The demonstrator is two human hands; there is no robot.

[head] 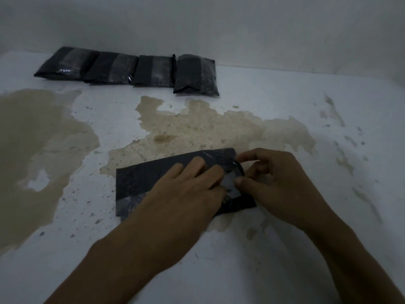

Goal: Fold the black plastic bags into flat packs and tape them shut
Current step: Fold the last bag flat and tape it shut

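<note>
A flat folded black plastic bag (140, 183) lies on the worn white surface in front of me. My left hand (188, 185) lies over its middle, fingers stretched and pressing it down. My right hand (274, 183) is at the bag's right end, thumb and fingers curled round a roll of clear tape (237, 172); a pale strip of tape shows between the two hands. Several finished taped black packs (129, 70) lie in a row at the far edge by the wall.
The surface (285, 95) is white with large brown patches where the coating has peeled. A pale wall (219, 25) rises right behind the row of packs.
</note>
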